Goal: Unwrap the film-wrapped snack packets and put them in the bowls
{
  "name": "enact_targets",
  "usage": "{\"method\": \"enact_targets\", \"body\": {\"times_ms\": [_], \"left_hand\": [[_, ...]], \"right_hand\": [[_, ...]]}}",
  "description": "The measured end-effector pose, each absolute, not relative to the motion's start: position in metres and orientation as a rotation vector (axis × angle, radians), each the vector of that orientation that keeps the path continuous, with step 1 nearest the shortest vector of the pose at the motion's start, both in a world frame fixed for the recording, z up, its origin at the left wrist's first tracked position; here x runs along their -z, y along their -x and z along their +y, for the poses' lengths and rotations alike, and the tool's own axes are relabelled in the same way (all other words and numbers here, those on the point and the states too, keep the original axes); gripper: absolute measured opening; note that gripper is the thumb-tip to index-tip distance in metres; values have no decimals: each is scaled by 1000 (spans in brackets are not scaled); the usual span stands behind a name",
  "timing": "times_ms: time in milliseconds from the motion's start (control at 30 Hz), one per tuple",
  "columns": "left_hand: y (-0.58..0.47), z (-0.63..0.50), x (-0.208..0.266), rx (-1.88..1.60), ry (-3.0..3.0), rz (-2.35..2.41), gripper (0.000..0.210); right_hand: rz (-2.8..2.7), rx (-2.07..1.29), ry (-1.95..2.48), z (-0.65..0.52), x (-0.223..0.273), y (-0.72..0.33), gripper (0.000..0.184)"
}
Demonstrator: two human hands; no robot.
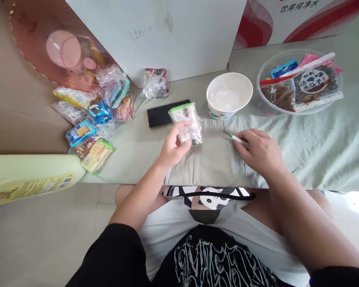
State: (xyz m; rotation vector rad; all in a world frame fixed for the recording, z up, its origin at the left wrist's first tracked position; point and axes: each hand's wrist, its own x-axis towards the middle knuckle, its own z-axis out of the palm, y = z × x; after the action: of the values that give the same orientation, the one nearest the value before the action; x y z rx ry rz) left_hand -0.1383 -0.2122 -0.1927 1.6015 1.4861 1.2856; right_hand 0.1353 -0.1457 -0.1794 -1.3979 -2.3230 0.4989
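Between the fingers and thumb of my left hand (173, 146) is a clear plastic snack packet (190, 119) with green edges. The packet is tilted and covers the right end of a black phone (158, 115) lying on the cloth. My right hand (259, 150) rests low over the cloth, its fingers closed on the white handle of a small knife (239, 140). The thin dark blade points left, toward the packet but apart from it. Behind the two hands stands a white paper bowl (222, 107) with something pale or translucent inside.
A clear round tub (261, 93) of snack packets stands at the right. At the left lie several wrapped snacks (97, 113) before a pinkish ribbed container (32, 44). A brown packet (155, 82) leans near a white box (179, 36). A yellow bottle (32, 169) juts in from the left.
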Motion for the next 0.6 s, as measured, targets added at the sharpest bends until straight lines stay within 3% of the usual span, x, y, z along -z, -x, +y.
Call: {"method": "enact_targets", "body": {"times_ms": [67,233,467,600], "left_hand": [[133,-214,190,-1231,-1685,1480,40],[125,-216,194,-1181,-1796,1507,34],[123,-211,205,-1239,-1855,1524,33],[118,-211,199,-1240,-2061,1429,27]], "right_hand": [[-2169,-721,1342,-149,172,-131,16],[-1738,-1446,1087,-167,166,-113,39],[-1578,-1943,1025,-181,158,-90,56],[-1464,-2047,965,-183,154,-85,61]]}}
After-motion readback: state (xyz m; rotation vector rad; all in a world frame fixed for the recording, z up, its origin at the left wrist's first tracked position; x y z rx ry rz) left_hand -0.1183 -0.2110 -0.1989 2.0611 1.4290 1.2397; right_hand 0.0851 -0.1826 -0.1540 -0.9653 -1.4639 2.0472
